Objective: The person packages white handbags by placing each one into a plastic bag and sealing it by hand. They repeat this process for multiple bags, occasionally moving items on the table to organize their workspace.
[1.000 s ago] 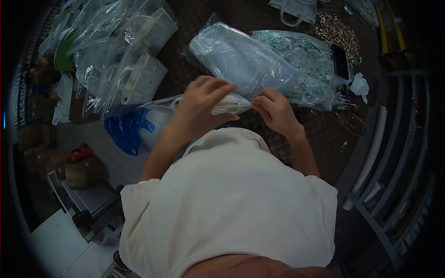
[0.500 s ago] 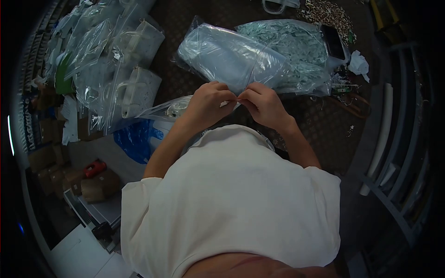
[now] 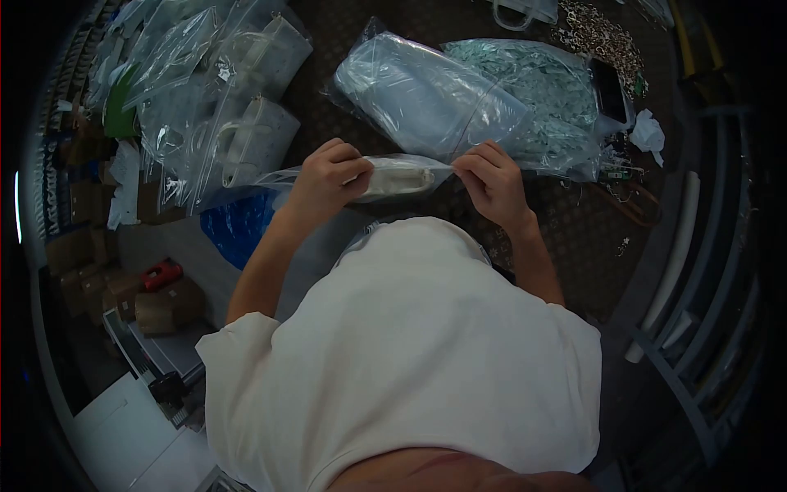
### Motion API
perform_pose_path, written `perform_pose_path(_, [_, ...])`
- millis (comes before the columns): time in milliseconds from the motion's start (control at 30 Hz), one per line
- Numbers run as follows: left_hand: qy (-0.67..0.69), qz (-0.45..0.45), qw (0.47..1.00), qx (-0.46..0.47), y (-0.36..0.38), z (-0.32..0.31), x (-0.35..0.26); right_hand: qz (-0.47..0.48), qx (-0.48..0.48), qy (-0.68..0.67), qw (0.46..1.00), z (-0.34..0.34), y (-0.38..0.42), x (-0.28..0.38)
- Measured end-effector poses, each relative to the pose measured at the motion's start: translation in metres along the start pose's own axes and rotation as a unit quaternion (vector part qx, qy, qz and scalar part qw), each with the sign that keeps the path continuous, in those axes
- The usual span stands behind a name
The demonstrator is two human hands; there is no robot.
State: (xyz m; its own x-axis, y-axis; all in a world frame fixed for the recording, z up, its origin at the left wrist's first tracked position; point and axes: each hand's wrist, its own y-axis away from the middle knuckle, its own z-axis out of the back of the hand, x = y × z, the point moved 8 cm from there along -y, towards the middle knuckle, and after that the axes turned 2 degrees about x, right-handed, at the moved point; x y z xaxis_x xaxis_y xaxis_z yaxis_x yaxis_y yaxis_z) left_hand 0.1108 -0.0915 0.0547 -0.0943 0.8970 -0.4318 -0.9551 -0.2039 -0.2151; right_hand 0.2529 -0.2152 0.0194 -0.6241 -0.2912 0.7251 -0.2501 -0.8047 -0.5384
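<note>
Between my hands stretches a clear plastic bag with a cream handbag inside, its rounded handle showing through the film. My left hand is closed on the bag's upper edge, left of the handle. At the right end, the thumb and fingers of my right hand pinch the edge's corner. Just beyond lies a clear bag of folded plastic sleeves, close to my right fingers. The lower part of the held bag is hidden behind my shirt.
Several white handbags in clear plastic are piled at the left. A bag of small pale green packets, a black phone, crumpled white paper and loose metal clasps lie right. A blue plastic bag hangs below left.
My hands were close together at the bag's edge and have moved apart, left and right. The handbag inside the film now shows between them. The view has shifted slightly.
</note>
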Motion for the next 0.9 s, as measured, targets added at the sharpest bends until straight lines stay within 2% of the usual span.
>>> perform_pose_path(300, [-0.082,0.097,0.991,-0.031,0.079,0.061,0.055,-0.036,0.012,0.002,0.999,0.002,0.0,-0.008])
perform_pose_path(500, [-0.101,0.137,0.984,-0.058,0.11,0.075,0.068,-0.082,0.028,0.001,0.996,0.001,0.0,-0.016])
perform_pose_path(667, [-0.154,0.107,0.981,-0.049,0.113,0.069,0.068,-0.082,0.036,-0.002,0.996,-0.002,0.0,-0.016])
perform_pose_path(733, [-0.175,0.104,0.978,-0.049,0.119,0.065,0.073,-0.112,0.046,-0.01,0.993,-0.004,0.001,-0.02])
perform_pose_path(800, [-0.061,0.21,0.976,-0.022,0.126,0.057,0.098,-0.115,0.027,-0.019,0.993,-0.004,0.002,-0.025])
perform_pose_path(833, [-0.066,0.21,0.975,-0.027,0.125,0.058,0.098,-0.123,0.009,-0.027,0.992,-0.002,0.003,-0.029])
perform_pose_path(900, [0.111,0.217,0.964,-0.103,0.115,0.061,0.093,-0.132,0.009,-0.038,0.99,-0.002,0.007,-0.036])
